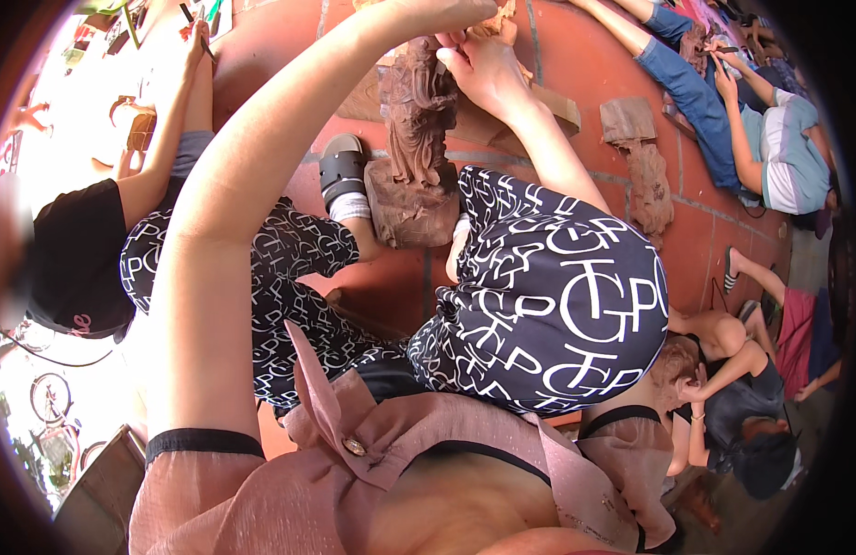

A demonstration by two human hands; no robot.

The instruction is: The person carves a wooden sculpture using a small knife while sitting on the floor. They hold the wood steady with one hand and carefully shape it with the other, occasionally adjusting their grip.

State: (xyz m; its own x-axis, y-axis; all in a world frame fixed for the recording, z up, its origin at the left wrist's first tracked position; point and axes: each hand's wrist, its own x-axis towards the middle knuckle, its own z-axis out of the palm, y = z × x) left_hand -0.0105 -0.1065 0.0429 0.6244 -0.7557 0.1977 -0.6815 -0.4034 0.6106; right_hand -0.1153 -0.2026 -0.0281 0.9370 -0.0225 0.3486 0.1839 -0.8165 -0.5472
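Note:
A reddish-brown carved wooden statue [417, 120], a robed figure, stands upright on its rough block base [409, 205] between my feet. My left hand [460, 11] is at the top edge of the picture, above the statue's upper end, and partly cut off. Its fingers look curled, and what they hold is hidden. Beside the statue's upper part is my right hand [488, 79], its thumb towards the carving and its other fingers bent. Whatever lies between those fingers does not show. The statue's top is hidden behind my hands.
Behind the statue lies a brown wooden piece [553, 109]. More rough carved wood [645, 171] rests on the red tiled floor [576, 46] to the right. A dark sandal [343, 168] is on my left foot. Other people sit close on both sides, several working with their hands.

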